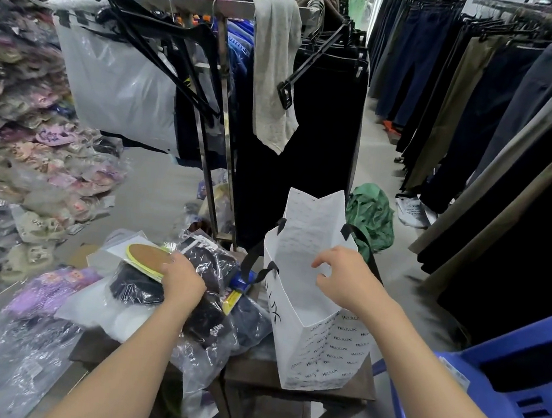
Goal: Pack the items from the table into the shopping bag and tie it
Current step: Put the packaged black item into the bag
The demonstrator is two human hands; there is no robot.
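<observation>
A white printed shopping bag (318, 346) with black handles stands open on the small dark wooden table (300, 386). My right hand (345, 277) holds the near rim of the bag's mouth, fingers curled over it. To the left lies a heap of plastic-wrapped items (208, 324), mostly dark garments. My left hand (182, 280) grips a packet on top of the heap, by a pair of yellow-edged brown insoles (147, 256) and a dark wrapped garment (137, 286). A blue and yellow packet (237, 290) lies between the heap and the bag.
A metal clothes rack (221, 128) with black trousers and hangers stands just behind the table. Wrapped slippers are piled high along the left (18, 147). A blue plastic chair (503, 396) is at the right, with trouser racks beyond. A green garment (371, 215) lies on the floor.
</observation>
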